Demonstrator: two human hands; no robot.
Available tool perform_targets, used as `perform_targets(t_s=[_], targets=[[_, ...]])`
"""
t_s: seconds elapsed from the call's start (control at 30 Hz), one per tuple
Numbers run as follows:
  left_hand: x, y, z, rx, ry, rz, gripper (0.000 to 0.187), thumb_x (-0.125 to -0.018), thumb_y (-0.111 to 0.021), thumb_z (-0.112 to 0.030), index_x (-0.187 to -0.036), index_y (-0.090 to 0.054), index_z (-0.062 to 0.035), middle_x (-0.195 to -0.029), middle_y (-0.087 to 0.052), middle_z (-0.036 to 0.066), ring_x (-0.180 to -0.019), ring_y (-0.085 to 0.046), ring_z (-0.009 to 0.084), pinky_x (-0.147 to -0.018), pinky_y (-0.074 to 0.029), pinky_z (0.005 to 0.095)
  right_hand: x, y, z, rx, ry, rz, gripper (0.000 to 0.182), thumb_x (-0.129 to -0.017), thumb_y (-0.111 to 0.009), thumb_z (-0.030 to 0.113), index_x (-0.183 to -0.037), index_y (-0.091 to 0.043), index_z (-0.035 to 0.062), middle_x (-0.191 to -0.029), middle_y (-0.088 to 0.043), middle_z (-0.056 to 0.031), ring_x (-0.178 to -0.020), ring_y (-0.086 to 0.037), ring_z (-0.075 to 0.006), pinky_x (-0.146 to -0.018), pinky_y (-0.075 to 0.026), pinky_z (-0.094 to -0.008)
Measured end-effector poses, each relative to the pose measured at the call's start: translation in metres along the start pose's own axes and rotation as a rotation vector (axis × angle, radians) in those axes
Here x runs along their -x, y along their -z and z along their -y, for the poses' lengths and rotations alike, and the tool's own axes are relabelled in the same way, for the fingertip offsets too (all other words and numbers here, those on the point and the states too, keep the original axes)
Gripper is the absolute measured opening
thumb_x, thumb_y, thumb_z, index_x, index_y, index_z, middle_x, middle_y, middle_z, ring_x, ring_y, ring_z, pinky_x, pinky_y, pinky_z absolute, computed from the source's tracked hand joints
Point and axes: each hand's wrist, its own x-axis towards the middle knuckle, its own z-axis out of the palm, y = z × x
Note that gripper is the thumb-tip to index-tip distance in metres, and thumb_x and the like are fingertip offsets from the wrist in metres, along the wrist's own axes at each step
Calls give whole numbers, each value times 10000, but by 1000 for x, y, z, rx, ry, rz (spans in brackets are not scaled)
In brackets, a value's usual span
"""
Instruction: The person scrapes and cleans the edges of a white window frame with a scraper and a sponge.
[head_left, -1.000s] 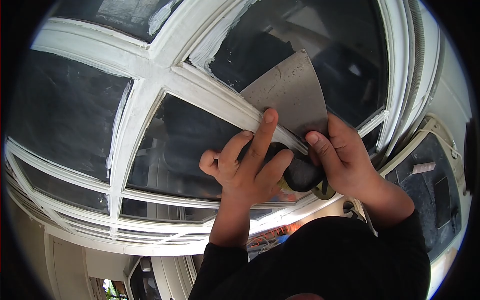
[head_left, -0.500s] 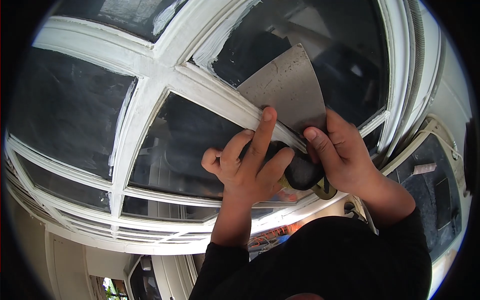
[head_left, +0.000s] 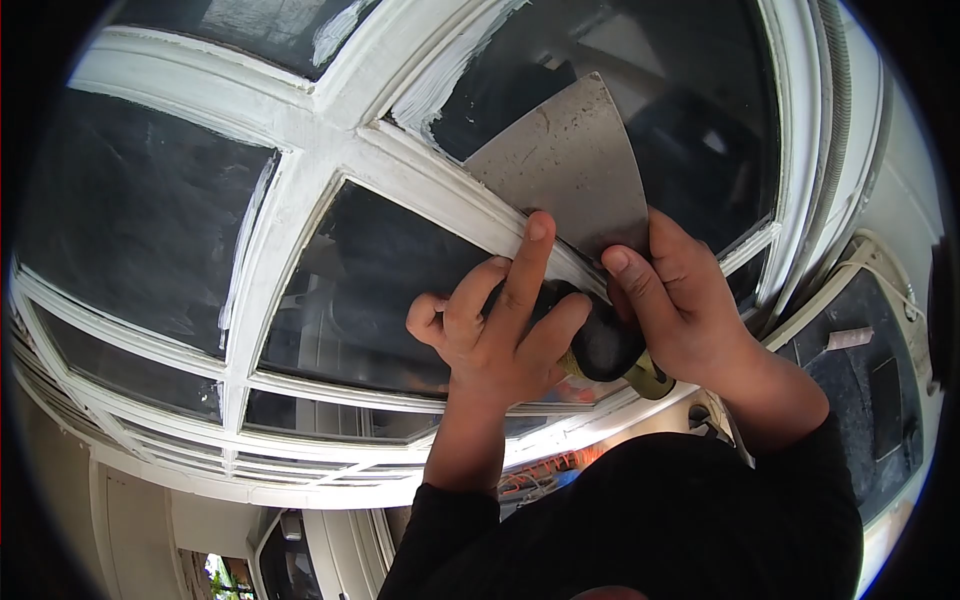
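Putty knife (head_left: 565,165), wide-bladed and grey, lies flat against a dark glass pane (head_left: 690,90) just above both hands. Its long axis runs from the black handle (head_left: 600,340), low between the two hands, up and slightly left to the broad straight edge of the blade, so it points away from the person toward the upper part of the window. The blade fans out as it rises; its lower left side meets the white glazing bar (head_left: 450,200) that slants down to the right, and specks of dirt mark the metal.

The left hand (head_left: 495,330) is closed around the handle from the left, index finger stretched straight up along the glazing bar to the foot of the blade. The right hand (head_left: 680,310) is clamped on the handle from the right, thumb pressed on the blade's lower end. The two hands sit close together, with only the handle between them; a yellow-green band shows on the handle's butt below the right palm.

Smears of white putty or paint (head_left: 440,85) streak the glass up and to the left of the blade. The window frame (head_left: 300,170) is white, its bars crossing above and left of the left hand and dividing the window into several dark panes. Black sleeves (head_left: 640,520) cover both forearms below the hands. To the right of the right hand, beyond the frame's edge, stands a dark panel (head_left: 860,390) with a pale surround. Below the left hand, the lower panes reflect faint shapes too dim to make out.
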Motion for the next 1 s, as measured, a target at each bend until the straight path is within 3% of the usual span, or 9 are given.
perform_targets(t_s=[0.07,0.1,0.17,0.5,0.57,1.0], targets=[[0,1,0,9,18,16,351,-981,-411,-461,-677,-525,-328,-1222,-698,-30,-1000,-482,94,-905,-220,343,-4,0,2,19,-2,7,201,-1009,-527,123,-1136,-559,-29,-610,-572,-67,-539,-569,-106,-523,-436,-271],[0,1,1,9,16,15,351,-981,-411,-461,-677,-525,-328,-1222,-698,-30,-1000,-482,94,-905,-220,343,-3,0,2,19,0,6,201,-1009,-527,123,-1136,-559,-29,-610,-572,-67,-539,-569,-106,-523,-436,-271],[1,0,2,18,-9,-6,218,-899,-538,-357,-682,-526,-339,-1239,-692,-19,-992,-487,89,-878,-224,339,-1,1,2,9,3,2,195,-1011,-526,133,-1121,-562,-23,-604,-569,-66,-532,-566,-113,-521,-437,-273],[1,3,3,15,3,17,264,-940,-493,-386,-685,-516,-322,-1199,-704,-83,-1013,-486,91,-872,-226,344,3,2,-2,-32,-23,0,153,-1013,-522,125,-1058,-565,-14,-597,-554,-51,-548,-539,-72,-526,-422,-250],[3,5,7,48,-82,52,322,-937,-468,-569,-770,-578,-317,-1186,-714,45,-1094,-476,141,-907,-231,320,7,3,-8,-55,-62,-6,163,-1013,-522,126,-1076,-568,-17,-598,-553,-43,-548,-535,-67,-526,-418,-244],[6,2,7,29,-96,5,317,-943,-461,-555,-765,-577,-320,-1189,-711,36,-1083,-493,149,-887,-241,322,4,3,-3,-19,-32,13,199,-1008,-527,118,-1141,-567,-24,-603,-558,-49,-544,-543,-82,-527,-426,-260]])
